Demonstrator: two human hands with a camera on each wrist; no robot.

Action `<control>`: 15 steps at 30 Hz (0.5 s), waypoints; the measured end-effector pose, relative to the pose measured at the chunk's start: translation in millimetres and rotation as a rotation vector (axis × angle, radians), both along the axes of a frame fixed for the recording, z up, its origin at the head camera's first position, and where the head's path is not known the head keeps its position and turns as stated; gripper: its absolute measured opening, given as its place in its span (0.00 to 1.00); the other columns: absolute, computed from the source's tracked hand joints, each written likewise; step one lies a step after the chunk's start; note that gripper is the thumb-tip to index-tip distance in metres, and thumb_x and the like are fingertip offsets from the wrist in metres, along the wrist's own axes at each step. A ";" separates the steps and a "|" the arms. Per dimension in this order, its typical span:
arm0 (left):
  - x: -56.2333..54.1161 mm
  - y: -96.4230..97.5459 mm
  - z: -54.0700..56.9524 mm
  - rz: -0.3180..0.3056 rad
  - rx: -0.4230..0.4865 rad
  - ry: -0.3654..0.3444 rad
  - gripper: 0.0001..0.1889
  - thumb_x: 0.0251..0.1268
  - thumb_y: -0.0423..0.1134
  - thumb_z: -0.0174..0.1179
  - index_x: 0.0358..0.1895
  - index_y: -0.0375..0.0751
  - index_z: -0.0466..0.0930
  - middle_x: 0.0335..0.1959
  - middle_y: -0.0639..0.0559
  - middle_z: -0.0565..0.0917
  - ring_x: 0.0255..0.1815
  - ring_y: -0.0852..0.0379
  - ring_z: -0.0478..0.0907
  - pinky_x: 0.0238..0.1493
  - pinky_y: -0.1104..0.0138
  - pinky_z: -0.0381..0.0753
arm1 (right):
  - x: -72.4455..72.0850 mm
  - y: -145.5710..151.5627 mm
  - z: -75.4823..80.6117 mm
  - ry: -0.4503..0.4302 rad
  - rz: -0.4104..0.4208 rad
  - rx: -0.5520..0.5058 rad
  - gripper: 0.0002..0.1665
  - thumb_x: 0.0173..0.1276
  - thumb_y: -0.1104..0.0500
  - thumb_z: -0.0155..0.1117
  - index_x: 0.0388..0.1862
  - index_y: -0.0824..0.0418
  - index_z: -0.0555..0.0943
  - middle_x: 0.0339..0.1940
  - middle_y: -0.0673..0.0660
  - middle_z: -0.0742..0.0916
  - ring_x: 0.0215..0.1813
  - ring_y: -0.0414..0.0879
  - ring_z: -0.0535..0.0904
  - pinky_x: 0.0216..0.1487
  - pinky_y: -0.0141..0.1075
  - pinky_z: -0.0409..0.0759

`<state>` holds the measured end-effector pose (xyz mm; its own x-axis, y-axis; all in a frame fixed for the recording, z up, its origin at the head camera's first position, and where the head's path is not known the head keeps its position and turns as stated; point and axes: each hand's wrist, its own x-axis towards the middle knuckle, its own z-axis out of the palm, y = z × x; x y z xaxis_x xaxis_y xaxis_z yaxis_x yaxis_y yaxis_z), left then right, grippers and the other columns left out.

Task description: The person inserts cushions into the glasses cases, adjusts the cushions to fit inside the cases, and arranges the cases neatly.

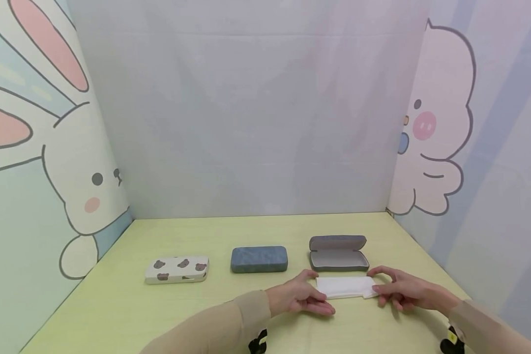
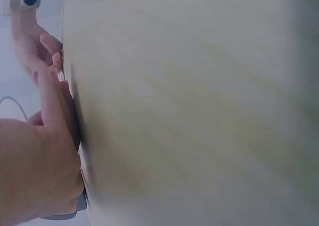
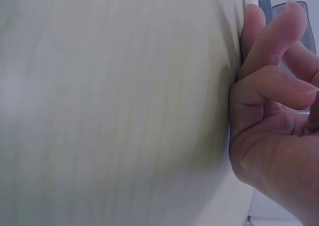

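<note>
A folded white cloth lies flat on the table between both hands, with a small loose flap at its right end. My left hand spans the left end, index finger at the far corner and thumb at the near side. Its other fingers stretch out low over the table. At the right end, my right hand touches the cloth with its thumb, while the index finger reaches past the far corner; the remaining fingers are loosely bent. Just behind the cloth stands an open glasses case with a grey lining, its lid raised.
A closed blue glasses case sits at the middle of the table. Farther left lies a closed white case with brown bear heads. Cartoon-printed panels enclose the left and right sides, and a plain grey panel stands at the back.
</note>
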<state>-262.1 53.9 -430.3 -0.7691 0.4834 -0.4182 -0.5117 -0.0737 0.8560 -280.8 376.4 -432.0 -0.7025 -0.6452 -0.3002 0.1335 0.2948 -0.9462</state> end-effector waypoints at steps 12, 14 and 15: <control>0.0 5.0 0.7 0.034 -0.024 0.022 0.24 0.60 0.16 0.52 0.52 0.40 0.57 0.35 0.20 0.82 0.43 0.30 0.83 0.44 0.51 0.86 | -3.5 -7.5 -2.1 0.048 -0.051 0.059 0.23 0.77 0.56 0.49 0.61 0.67 0.58 0.25 0.51 0.88 0.16 0.33 0.75 0.14 0.23 0.67; -0.7 5.7 0.0 0.035 -0.028 0.034 0.22 0.60 0.16 0.52 0.51 0.40 0.57 0.35 0.19 0.82 0.43 0.29 0.83 0.44 0.51 0.86 | -3.2 -9.2 -1.7 0.071 -0.063 0.076 0.22 0.76 0.55 0.50 0.59 0.67 0.59 0.24 0.51 0.87 0.15 0.33 0.75 0.13 0.23 0.66; -1.0 6.0 -0.4 0.037 -0.031 0.039 0.21 0.60 0.16 0.52 0.50 0.39 0.58 0.36 0.19 0.81 0.43 0.29 0.82 0.44 0.51 0.86 | -2.9 -10.1 -1.4 0.085 -0.071 0.085 0.21 0.76 0.55 0.51 0.58 0.67 0.60 0.23 0.50 0.87 0.15 0.33 0.75 0.13 0.23 0.66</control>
<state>-263.1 59.9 -430.7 -0.8022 0.4418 -0.4015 -0.4750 -0.0650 0.8776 -283.7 366.3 -433.3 -0.7706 -0.5681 -0.2888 0.0770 0.3669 -0.9271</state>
